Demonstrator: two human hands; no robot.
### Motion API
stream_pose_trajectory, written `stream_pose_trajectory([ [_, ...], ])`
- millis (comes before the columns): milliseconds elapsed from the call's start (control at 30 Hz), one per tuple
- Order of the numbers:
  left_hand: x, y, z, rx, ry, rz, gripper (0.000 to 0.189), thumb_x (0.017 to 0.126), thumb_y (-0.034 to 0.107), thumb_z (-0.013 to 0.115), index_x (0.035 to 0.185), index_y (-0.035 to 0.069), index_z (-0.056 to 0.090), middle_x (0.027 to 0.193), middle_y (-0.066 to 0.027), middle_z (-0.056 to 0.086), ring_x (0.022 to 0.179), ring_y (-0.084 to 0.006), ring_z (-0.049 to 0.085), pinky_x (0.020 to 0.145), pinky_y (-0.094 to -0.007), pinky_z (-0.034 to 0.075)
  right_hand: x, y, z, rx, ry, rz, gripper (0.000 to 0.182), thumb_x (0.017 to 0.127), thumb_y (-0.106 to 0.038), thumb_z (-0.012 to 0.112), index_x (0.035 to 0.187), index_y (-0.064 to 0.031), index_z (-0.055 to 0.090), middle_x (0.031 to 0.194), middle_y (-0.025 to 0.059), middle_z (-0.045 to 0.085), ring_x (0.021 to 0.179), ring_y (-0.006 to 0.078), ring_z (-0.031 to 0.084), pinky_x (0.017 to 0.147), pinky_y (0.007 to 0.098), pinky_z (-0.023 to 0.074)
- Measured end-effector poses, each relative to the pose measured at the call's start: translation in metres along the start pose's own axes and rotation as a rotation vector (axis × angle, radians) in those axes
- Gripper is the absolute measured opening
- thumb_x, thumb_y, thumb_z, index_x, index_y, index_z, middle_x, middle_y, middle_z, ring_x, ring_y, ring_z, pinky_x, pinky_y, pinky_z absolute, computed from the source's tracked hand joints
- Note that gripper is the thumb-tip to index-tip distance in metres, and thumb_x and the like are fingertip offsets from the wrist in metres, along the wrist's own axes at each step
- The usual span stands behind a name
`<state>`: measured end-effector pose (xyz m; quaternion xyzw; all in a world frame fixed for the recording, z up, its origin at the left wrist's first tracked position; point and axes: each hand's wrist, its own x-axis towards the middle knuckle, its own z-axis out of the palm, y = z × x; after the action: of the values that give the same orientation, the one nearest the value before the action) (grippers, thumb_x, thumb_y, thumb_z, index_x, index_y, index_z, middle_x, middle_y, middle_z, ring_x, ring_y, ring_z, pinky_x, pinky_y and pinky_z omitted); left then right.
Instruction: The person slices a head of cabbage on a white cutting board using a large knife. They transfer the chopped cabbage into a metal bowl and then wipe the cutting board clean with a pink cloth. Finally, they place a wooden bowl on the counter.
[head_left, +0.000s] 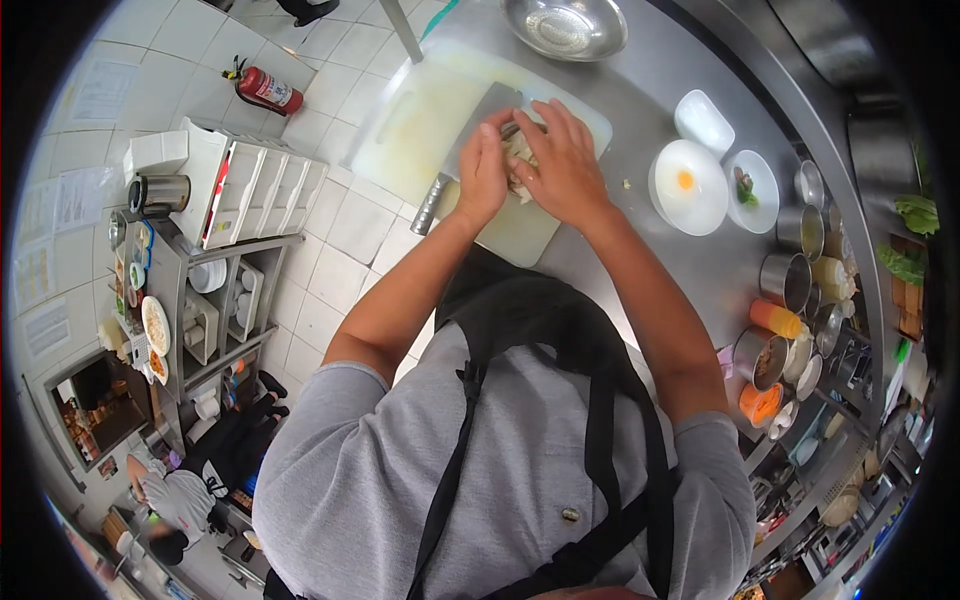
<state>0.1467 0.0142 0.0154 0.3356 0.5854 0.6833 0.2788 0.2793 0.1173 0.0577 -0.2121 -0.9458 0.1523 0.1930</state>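
My left hand (482, 169) and my right hand (564, 169) curve around a small pile of pale chopped food (520, 161) on a cutting board (517, 232). Both touch the sides of the pile, and my fingertips nearly meet at its far end. The fingers of my right hand are spread and partly cover the food. A cleaver (480, 112) lies flat on the board beside my left hand, its metal handle pointing back towards me. Part of its blade is hidden by that hand. What exactly the food is cannot be made out.
A metal bowl (566, 28) stands beyond the board. To the right are a white bowl with an egg yolk (685, 180), a bowl with greens (746, 187) and several metal containers (785, 276). A fire extinguisher (271, 91) is at far left; another person (180, 495) is lower left.
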Motion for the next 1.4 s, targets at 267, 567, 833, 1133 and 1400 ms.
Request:
stream_pose_trajectory([
  [267,-0.016,-0.005,-0.002,0.056,0.089,-0.014,0.055,0.122,0.037,0.047,0.158,-0.004,0.052,0.157,-0.0234,0.061,0.141,-0.0322,0.061,0.121,-0.0445,0.047,0.006,0.003,0.026,-0.102,-0.157,0.022,0.062,0.119,-0.042,0.046,0.173,-0.0124,0.044,0.18,0.0096,0.043,0.17,0.0341,0.029,0.134,0.0589,0.0235],
  [567,-0.032,0.009,-0.037,0.671,-0.269,0.28,0.088,0.106,0.03,0.073,0.175,-0.002,0.029,0.176,-0.0316,0.037,0.166,-0.0511,0.03,0.135,-0.0564,0.028,-0.001,0.024,0.01,0.27,-0.155,0.109,0.065,0.121,-0.048,0.041,0.176,-0.0131,0.04,0.183,0.0122,0.037,0.172,0.0288,0.026,0.136,0.0587,0.0177],
  [833,-0.024,0.008,-0.033,1.126,-0.403,0.391,0.078,0.117,0.035,0.051,0.176,-0.006,0.023,0.183,-0.029,0.025,0.172,-0.0496,0.016,0.137,-0.0633,0.014,-0.011,0.02,0.02,0.001,-0.168,-0.001,0.072,0.12,-0.049,0.04,0.18,-0.0107,0.027,0.188,0.0128,0.026,0.174,0.028,0.021,0.137,0.058,0.0146],
  [1133,-0.029,0.032,-0.058,0.683,-0.273,0.274,0.078,0.108,0.025,0.07,0.172,-0.002,0.035,0.175,-0.0306,0.039,0.161,-0.0496,0.039,0.132,-0.053,0.035,-0.041,0.047,-0.018,0.639,-0.028,0.569,0.053,0.116,-0.033,0.06,0.16,-0.0025,0.058,0.146,0.0227,0.071,0.13,0.0304,0.072,0.109,0.043,0.0556],
  [1400,-0.044,0.025,-0.052,0.627,-0.257,0.25,0.063,0.093,0.011,0.08,0.15,0.001,0.054,0.157,-0.0277,0.057,0.14,-0.0489,0.06,0.116,-0.0505,0.053,-0.067,0.044,0.005,0.731,0.103,0.709,0.038,0.112,-0.022,0.063,0.142,-0.0014,0.072,0.123,0.0185,0.081,0.109,0.028,0.08,0.099,0.0421,0.0612],
])
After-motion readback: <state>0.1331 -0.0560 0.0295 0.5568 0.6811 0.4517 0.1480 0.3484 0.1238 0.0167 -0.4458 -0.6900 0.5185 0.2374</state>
